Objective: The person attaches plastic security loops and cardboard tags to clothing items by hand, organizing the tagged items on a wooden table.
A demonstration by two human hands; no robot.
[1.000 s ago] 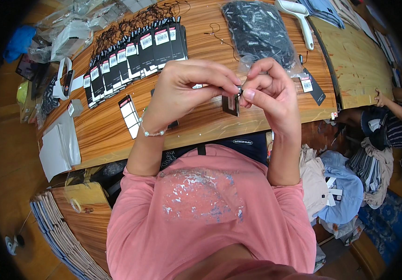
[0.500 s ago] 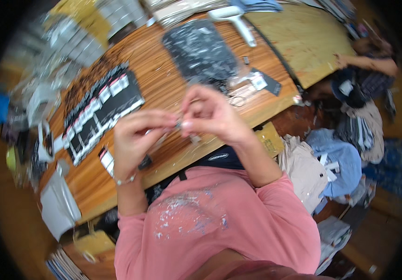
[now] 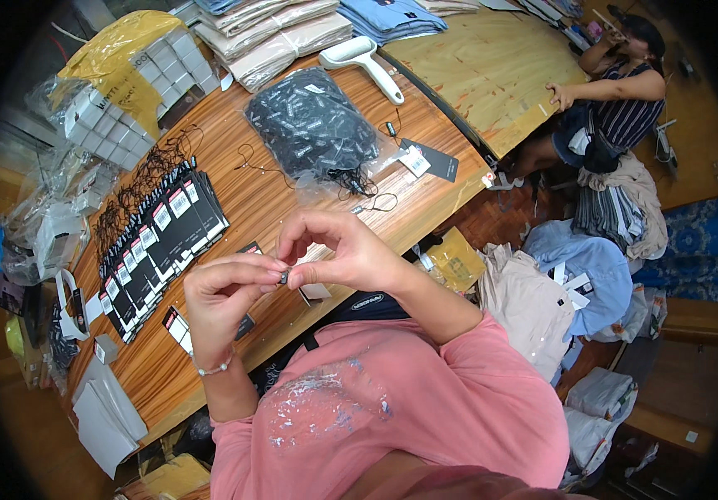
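My left hand [image 3: 224, 290] and my right hand [image 3: 341, 248] meet over the table's near edge, fingertips pinched together. Between them is a small dark plastic tag fastener [image 3: 284, 278], mostly covered by the fingers. Partly hidden behind my right hand, a white tag [image 3: 316, 291] shows just below it. A fanned row of black hang tags [image 3: 177, 242] with white stickers and dark cords lies left of my hands. Beyond my hands, a clear plastic bag [image 3: 313, 121] is filled with black cords and fasteners. More tags [image 3: 178, 329] lie beside my left hand.
A white lint roller [image 3: 366, 62] lies near the wooden table's [image 3: 292, 204] far edge. A dark tag [image 3: 438, 162] rests at the right. Folded garments [image 3: 271, 37] and small white boxes [image 3: 138, 100] stand behind. Loose clothes [image 3: 526, 300] are piled at right, near another person [image 3: 617, 100].
The view has shifted and is sharper now. My hands stay pinched together, with the right-hand fingers arched and the small dark fastener showing more clearly.
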